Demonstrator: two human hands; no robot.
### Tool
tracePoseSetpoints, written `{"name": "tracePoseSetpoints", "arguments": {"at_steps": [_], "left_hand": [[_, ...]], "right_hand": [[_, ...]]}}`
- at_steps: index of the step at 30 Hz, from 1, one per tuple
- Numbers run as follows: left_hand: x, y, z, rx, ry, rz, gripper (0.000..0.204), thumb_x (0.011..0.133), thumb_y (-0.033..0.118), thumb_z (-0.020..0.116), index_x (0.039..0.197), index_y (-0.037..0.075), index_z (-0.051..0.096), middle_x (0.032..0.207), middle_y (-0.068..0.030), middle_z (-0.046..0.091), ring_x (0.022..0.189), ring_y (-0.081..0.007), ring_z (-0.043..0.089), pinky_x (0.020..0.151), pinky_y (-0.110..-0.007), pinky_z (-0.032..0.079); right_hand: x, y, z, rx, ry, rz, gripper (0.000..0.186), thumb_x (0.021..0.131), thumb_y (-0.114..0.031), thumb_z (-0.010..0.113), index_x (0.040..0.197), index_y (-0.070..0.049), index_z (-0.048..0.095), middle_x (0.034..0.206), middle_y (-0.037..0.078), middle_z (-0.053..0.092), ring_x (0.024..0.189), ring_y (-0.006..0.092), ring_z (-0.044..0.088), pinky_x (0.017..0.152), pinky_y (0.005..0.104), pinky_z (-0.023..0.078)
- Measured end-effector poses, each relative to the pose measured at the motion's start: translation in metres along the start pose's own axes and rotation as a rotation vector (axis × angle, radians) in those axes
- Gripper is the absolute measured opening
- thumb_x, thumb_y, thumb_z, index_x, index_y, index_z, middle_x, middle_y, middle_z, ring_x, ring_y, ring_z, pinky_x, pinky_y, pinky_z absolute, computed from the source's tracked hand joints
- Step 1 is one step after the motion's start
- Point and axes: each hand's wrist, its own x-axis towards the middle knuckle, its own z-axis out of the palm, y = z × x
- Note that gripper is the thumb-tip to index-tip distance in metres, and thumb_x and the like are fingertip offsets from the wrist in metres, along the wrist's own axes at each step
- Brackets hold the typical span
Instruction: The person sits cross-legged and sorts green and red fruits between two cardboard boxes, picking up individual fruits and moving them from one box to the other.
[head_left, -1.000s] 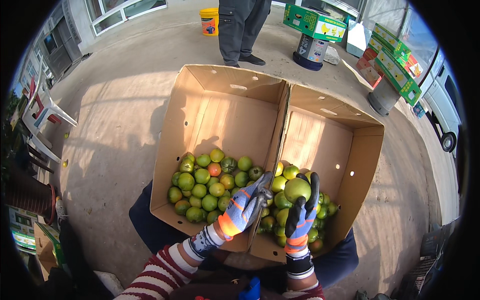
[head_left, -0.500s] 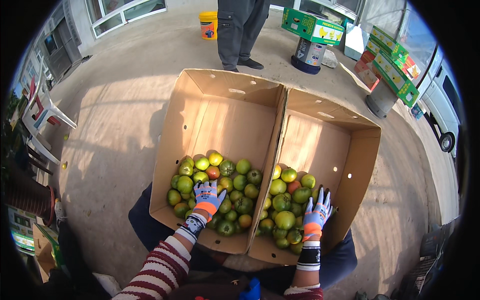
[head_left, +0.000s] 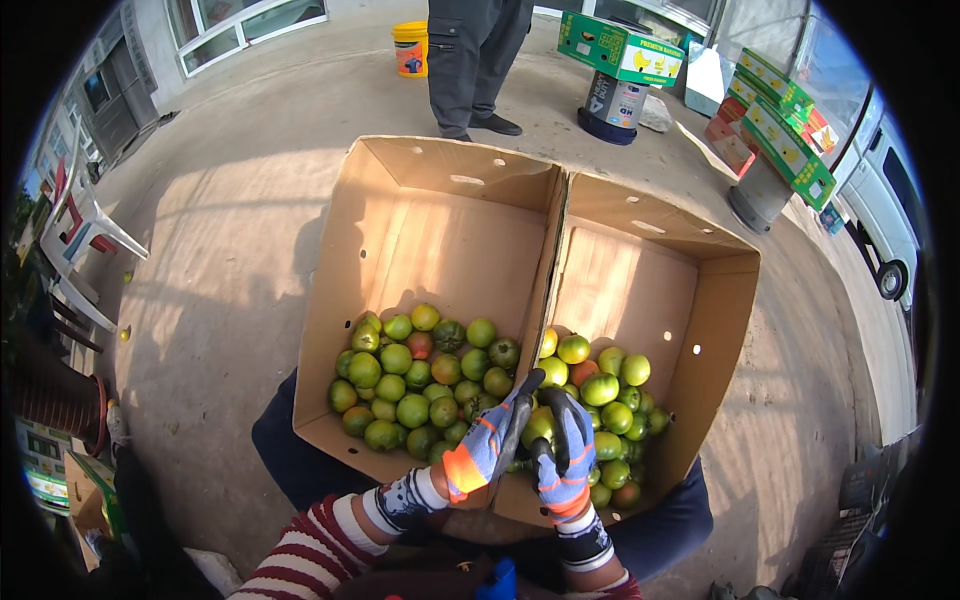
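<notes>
- Tomato (head_left: pixel 538 425), green and round, sits between the gloved hands above the near end of the right box (head_left: pixel 630 280), by its 7 o'clock corner, just beside the walls where the two boxes meet.
- Right hand (head_left: pixel 565 465) is curled around it, thumb at the fruit's 5 o'clock, fingers over its 2 o'clock side; this cupping probably stops something so smooth from slipping.
- Left hand (head_left: pixel 493 438) lies along the tomato's 9 o'clock side, fingers rather straight and pointing to 1 o'clock; it may be steadying the fruit, but whether it presses on it I cannot tell.
- Loose tomatoes (head_left: pixel 600 388) crowd the right box's 6 o'clock end; a second heap (head_left: pixel 412 410), mostly green, lies at the same end of the left box (head_left: pixel 440 240). Both boxes perhaps slope toward the person, which would gather fruit within reach.
- Dark blue cloth (head_left: pixel 690 515), probably trouser legs, shows at 4 and 8 o'clock, so the knees may prop the boxes.
- Another person's legs (head_left: pixel 478 70) stand at 12 o'clock, a yellow bucket (head_left: pixel 410 50) at 11, and a green carton (head_left: pixel 620 50) on a grey drum (head_left: pixel 612 105) at 1, perhaps raised for easy reach.
</notes>
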Motion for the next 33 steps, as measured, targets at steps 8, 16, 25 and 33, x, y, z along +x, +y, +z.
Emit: {"name": "tracePoseSetpoints", "arguments": {"at_steps": [8,16,25,33], "left_hand": [[0.083,-0.057,-0.101,1.34,0.287,-0.045,0.069,0.089,0.027,0.063,0.149,0.016,0.033,0.139,-0.0182,0.05,0.125,-0.0322,0.05,0.102,-0.039,0.041],[0.132,-0.102,-0.119,1.7,-0.291,-0.331,0.078,0.08,0.041,0.068,0.148,0.027,0.033,0.146,-0.0186,0.039,0.138,-0.0357,0.033,0.116,-0.052,0.012],[0.091,-0.093,-0.131,1.195,0.298,0.012,0.064,0.075,0.032,0.078,0.131,0.017,0.051,0.119,-0.0154,0.057,0.116,-0.0343,0.052,0.106,-0.045,0.034],[0.014,-0.015,-0.04,0.357,-0.088,0.501,0.034,0.101,0.022,0.047,0.126,0.0,0.055,0.128,-0.0152,0.058,0.112,-0.0288,0.059,0.092,-0.038,0.049]], "right_hand": [[-0.001,0.082,-0.063,-0.405,0.533,0.391,0.046,0.097,-0.006,0.049,0.142,-0.001,0.044,0.131,0.017,0.053,0.118,0.028,0.053,0.102,0.0381,0.04],[-0.062,0.161,-0.064,-0.986,0.222,0.585,0.053,0.089,-0.024,0.062,0.139,-0.01,0.048,0.136,0.024,0.046,0.123,0.0409,0.047,0.105,0.0479,0.036],[-0.042,0.128,-0.058,-0.982,0.28,0.544,0.064,0.088,-0.023,0.063,0.145,-0.007,0.04,0.146,0.024,0.037,0.133,0.0427,0.036,0.111,0.0501,0.028],[0.029,-0.003,-0.006,-0.079,-0.108,-0.017,0.084,0.074,-0.035,0.078,0.143,-0.006,0.04,0.145,0.023,0.041,0.131,0.043,0.04,0.11,0.0507,0.03]]}}
